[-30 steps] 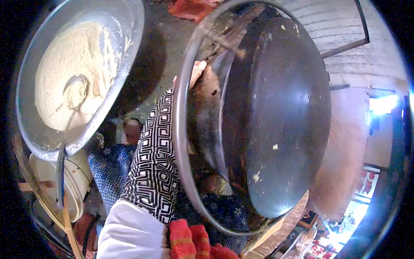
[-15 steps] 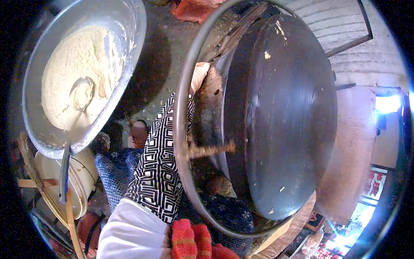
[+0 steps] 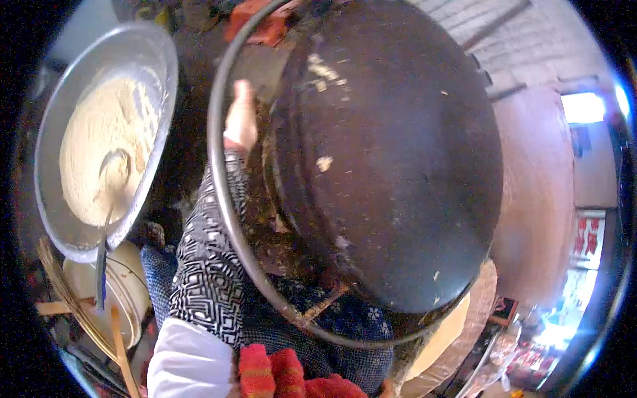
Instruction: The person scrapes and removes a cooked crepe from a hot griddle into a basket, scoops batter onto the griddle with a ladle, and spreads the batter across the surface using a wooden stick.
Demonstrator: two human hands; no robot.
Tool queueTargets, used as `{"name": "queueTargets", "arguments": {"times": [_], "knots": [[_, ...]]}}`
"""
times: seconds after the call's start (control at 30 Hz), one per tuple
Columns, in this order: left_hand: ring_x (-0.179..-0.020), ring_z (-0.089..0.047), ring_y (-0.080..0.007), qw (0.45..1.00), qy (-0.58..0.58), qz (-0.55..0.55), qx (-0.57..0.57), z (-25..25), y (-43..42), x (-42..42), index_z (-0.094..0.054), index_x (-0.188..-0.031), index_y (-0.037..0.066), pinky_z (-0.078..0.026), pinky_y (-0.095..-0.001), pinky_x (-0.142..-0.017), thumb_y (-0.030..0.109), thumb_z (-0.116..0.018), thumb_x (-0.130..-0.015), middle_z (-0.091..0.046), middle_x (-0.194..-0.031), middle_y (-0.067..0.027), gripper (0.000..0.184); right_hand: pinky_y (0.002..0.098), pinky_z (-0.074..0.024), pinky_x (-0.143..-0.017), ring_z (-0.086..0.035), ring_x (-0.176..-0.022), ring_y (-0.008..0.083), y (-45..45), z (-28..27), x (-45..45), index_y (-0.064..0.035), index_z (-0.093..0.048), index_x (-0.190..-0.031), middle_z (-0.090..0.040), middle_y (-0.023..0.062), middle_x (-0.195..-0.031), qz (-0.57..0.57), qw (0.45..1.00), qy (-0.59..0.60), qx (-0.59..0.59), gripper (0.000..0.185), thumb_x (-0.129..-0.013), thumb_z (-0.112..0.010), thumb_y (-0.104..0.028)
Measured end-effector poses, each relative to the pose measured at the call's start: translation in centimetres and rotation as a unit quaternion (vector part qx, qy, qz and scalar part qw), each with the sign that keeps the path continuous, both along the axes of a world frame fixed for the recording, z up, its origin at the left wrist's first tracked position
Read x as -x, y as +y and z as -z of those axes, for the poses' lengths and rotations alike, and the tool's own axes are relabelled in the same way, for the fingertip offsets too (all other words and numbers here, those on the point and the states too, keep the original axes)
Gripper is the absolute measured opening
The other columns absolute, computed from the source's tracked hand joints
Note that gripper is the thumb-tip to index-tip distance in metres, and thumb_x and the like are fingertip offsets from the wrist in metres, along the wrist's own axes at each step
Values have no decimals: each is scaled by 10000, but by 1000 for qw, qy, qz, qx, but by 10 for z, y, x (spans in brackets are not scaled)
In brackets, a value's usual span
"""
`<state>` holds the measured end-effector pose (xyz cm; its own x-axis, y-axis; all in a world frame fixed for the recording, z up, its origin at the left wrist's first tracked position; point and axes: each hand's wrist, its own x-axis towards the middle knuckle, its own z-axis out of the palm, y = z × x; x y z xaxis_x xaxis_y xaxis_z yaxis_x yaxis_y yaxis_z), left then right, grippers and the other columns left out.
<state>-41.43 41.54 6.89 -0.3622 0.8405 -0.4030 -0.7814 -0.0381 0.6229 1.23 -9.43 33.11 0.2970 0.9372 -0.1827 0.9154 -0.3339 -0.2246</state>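
My left hand [image 3: 241,118] reaches past the metal ring [image 3: 222,172] to the near-left side of a round dark griddle [image 3: 398,159]. Its fingers point forward, stretched out and slightly blurred, with no object visible in them. The sleeve [image 3: 209,252], patterned in black and white, passes under the ring. Pale batter scraps [image 3: 324,163] stick to the griddle's surface. A rough brown spoke [image 3: 323,305] bridges the ring and the griddle at the lower left. I do not see my right hand.
On the left a metal basin [image 3: 166,99] holds pale batter [image 3: 99,152] with a ladle [image 3: 103,259] standing in it. Below is a white bucket [image 3: 136,278]. Pale flatbread [image 3: 441,335] lies at lower right. A red striped cloth [image 3: 285,375] hangs at the bottom.
The griddle and ring have turned, the spoke sweeping lower and the scraps shifting. My left hand appears further left and its fingers show more. The whole view has shifted too.
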Motion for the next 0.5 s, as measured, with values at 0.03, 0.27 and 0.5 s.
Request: {"name": "queueTargets", "arguments": {"times": [0.03,0.27,0.5], "knots": [[-1183,-537,-298,998,-44,-39,-9,-23,-5,5,-503,-1328,13,-461,-423,-985,607,-440,-956,-579,-1259,-180,703,475,-288,-1102,-359,-1312,447,-5,-2,0,-87,-402,-1432,-443,225,-1415,-4,1000,6,-7,657,-862,-678,-264],[-417,-312,-42,975,139,165,-47,-188,-62,49,-487,-813,177,-242,-220,-389,396,-534,-989,-352,-535,98,285,518,-395,-986,-486,-1133,472,-5,-1,29,9,-425,-1354,-496,268,-1287,-60,990,-73,-110,624,-831,-666,-230],[-436,-359,-83,966,249,11,73,-162,-143,-13,-419,-955,141,-335,-246,-352,345,-502,-985,-398,-646,29,223,497,-432,-933,-526,-1060,436,-3,-2,16,38,-502,-1204,-545,259,-1162,-24,986,69,-149,562,-747,-698,-224]]}}
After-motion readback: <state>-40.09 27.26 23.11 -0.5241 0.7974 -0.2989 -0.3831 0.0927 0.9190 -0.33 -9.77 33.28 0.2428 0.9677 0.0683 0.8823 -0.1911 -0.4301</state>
